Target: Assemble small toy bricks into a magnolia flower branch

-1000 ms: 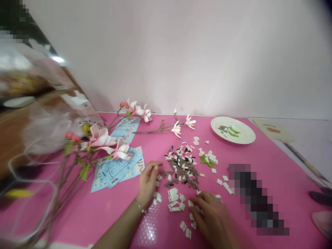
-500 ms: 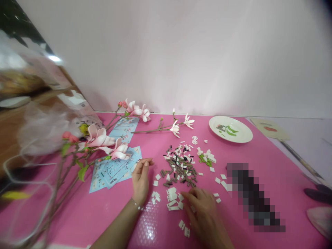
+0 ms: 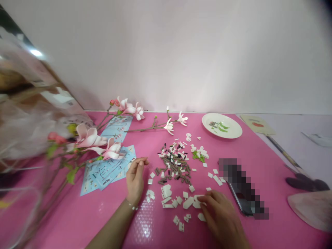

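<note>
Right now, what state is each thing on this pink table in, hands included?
White pieces: loose, spread out
Left hand: loosely bent, no piece visible
Right hand: at the white pieces, grip unclear
Brown pieces: loose, heaped
Plate: upright, holding green pieces
Blue sheets: lying flat
Large pink flowers: open
White-flowered branch: lying down
Dark glossy object: flat, partly pixelated

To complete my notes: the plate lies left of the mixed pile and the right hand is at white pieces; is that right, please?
Not quite: the head view shows the plate right of the mixed pile; the right hand is at white pieces.
</note>
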A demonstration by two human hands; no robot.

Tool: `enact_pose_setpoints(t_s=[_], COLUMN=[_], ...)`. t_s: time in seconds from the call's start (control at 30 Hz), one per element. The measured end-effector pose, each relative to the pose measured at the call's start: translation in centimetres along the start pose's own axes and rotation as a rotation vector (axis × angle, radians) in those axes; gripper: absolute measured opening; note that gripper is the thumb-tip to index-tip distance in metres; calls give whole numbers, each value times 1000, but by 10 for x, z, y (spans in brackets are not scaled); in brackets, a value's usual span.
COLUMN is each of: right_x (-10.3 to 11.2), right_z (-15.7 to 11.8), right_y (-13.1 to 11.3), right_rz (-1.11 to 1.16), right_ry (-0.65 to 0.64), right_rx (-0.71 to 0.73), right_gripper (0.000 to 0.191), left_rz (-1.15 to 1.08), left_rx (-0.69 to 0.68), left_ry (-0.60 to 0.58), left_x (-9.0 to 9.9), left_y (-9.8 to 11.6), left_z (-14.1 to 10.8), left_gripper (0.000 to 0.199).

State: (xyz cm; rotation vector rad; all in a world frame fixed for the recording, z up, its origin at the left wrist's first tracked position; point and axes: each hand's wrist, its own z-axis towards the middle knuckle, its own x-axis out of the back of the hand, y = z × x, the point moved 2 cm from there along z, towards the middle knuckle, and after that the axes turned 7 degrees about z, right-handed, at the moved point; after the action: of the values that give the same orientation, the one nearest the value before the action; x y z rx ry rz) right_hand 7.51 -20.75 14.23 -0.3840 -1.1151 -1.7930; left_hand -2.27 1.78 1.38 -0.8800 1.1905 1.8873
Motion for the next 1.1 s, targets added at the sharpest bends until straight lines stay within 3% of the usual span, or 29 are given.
enact_pose_setpoints(t_s=[0.2,0.43,0.7,0.83,1.1], right_x=[-8,-18,-2,0,14], right_z=[1,2,0,-6,-31], right_y=[-14,-11,-6,-8,28], right_rz=[-3,-20,19,24,-97], right_ry=[-23,-119,-84,-159,-77], right_rx=[19,-25,-28,-30,-110], right_gripper=[21,14,14,17,15], left_rz=[14,39,66,80,83], left_rx=[-17,-47,-52,-63,-73], left_ry=[-17,-43,-68,-72,-68], left_x=[0,-1,-1,-1,-2], left_y=[-6,-6,-4,-5,-4], left_z=[0,0,0,0,-1], left_gripper=[21,20,20,20,20])
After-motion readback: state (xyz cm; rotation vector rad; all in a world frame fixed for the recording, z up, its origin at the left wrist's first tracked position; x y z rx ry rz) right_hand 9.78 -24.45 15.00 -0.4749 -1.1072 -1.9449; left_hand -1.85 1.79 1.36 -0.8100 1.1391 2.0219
